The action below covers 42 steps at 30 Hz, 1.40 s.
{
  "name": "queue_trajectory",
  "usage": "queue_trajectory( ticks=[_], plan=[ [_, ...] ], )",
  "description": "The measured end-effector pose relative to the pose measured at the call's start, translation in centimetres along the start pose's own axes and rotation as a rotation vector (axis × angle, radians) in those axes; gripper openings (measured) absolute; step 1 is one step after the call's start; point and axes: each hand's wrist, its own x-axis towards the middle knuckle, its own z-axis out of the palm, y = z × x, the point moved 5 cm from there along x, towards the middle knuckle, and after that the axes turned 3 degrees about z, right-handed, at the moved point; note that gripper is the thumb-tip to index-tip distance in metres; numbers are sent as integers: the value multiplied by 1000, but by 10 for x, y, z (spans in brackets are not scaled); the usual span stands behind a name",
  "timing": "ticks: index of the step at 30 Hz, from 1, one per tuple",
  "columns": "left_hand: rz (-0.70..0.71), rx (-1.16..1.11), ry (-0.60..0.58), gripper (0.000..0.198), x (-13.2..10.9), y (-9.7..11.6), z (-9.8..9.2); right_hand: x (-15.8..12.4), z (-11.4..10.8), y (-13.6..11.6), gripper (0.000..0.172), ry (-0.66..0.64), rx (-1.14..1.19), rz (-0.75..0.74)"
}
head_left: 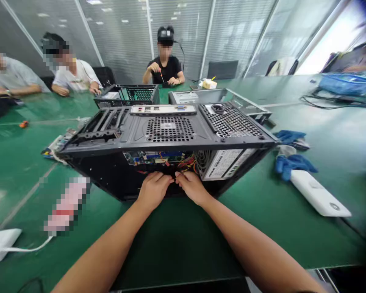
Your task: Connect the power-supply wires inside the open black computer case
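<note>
A black computer case [167, 142] stands before me on the table, its near side open. Through that opening show part of a motherboard [154, 158], a bundle of red, yellow and black wires [187, 161] and a power supply [224, 165] with a white label and fan grille. My left hand [154, 189] and my right hand [192, 186] meet at the case's lower near side, fingers closed in a pinch. Between their fingertips is a thin yellowish wire; its ends are hidden. The back panel with its ports [163, 109] faces up.
Two more open cases [131, 94] [222, 95] stand behind mine. Blue gloves [295, 165] and a white power bank [320, 193] lie right. At left are a blurred pink item [67, 205], a white device [1, 244] and loose parts [56, 144]. Several people sit across the green table [293, 236].
</note>
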Motion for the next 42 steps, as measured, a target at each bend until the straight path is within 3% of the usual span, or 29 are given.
queue_trajectory(
  ticks=[7,18,33,42],
  plan=[
    [-17,-29,50,25,-2,-1,0,1,2,5,40,14,7,-8],
    [10,134,-28,30,0,1,4,2,5,10,42,1,49,1],
    [1,-35,42,13,-8,-1,5,0,-1,-2,39,62,-50,-69],
    [36,155,20,26,-2,3,-1,-1,1,1,40,47,-47,-43]
  ],
)
